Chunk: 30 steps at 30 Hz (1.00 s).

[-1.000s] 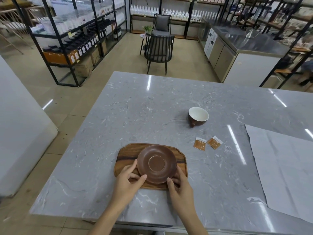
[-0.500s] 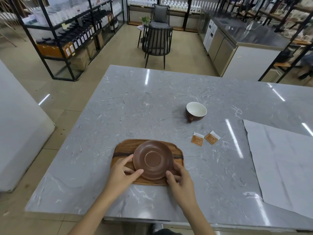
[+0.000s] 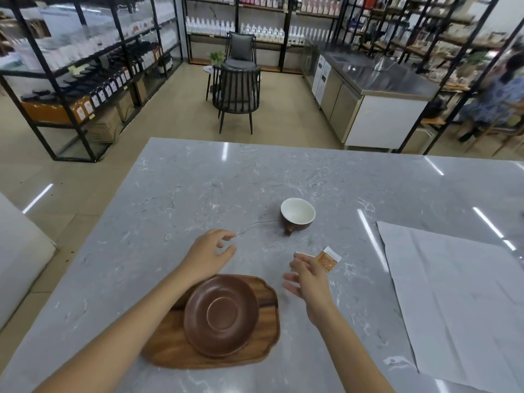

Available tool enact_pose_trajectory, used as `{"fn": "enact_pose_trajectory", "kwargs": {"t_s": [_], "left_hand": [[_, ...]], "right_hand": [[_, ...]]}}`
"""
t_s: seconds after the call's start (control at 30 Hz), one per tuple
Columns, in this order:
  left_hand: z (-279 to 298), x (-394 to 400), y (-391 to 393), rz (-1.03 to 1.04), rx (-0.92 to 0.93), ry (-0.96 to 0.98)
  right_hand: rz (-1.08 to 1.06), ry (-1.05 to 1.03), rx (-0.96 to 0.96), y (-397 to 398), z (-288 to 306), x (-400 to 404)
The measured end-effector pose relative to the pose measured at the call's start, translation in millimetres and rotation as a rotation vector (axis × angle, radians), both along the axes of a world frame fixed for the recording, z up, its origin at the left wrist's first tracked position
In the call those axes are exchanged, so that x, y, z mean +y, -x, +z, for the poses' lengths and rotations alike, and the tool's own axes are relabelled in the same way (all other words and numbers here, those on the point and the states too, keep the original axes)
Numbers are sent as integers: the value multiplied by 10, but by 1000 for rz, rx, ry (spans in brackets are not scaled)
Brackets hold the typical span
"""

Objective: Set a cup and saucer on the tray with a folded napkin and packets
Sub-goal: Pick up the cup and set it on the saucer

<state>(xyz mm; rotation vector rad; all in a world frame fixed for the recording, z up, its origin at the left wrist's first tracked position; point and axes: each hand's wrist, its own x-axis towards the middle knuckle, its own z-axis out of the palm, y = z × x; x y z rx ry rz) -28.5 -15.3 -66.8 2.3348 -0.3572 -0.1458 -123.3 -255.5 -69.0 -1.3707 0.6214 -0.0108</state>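
**Both hands off the saucer, reaching up-frame**

Both hands have left the saucer [image 3: 221, 315] rim they touched a second ago and moved toward the frame's middle. At lower centre the saucer sits on the wooden tray [image 3: 167, 346], untouched. Left of centre, the left hand [image 3: 208, 255] hovers above the marble table [image 3: 175, 199], fingers loosely curled, thumb and fingertips apart, holding nothing. Right of centre, the right hand [image 3: 307, 277] is spread open and empty, its fingertips over one of the two orange packets [image 3: 329, 260]; whether they touch it cannot be told. Above the packets the cup [image 3: 297, 214] stands upright on the table, well apart from both hands. A large grey paper sheet [image 3: 459, 302] lies at the right edge.
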Motion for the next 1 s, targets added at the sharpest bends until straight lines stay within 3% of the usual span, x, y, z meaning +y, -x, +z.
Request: {"fn": "enact_pose_trajectory", "kwargs": {"t_s": [0.27,0.73,0.83,1.0], "left_hand": [[72,-745,-859,-129,75,-5],[-253,-1377,-1482,-265,452,456],[-313,-1370,-1481,-208,590,569],[-333,-1408,-1469,-154,651,688]], "right_hand": [[-55,-259,119,-720,-26,-374],[47,-802,249,-1177,-214,-583],[42,-850,230,-1247,-236,-551],[23,-818,211,-1306,-206,-480]]}}
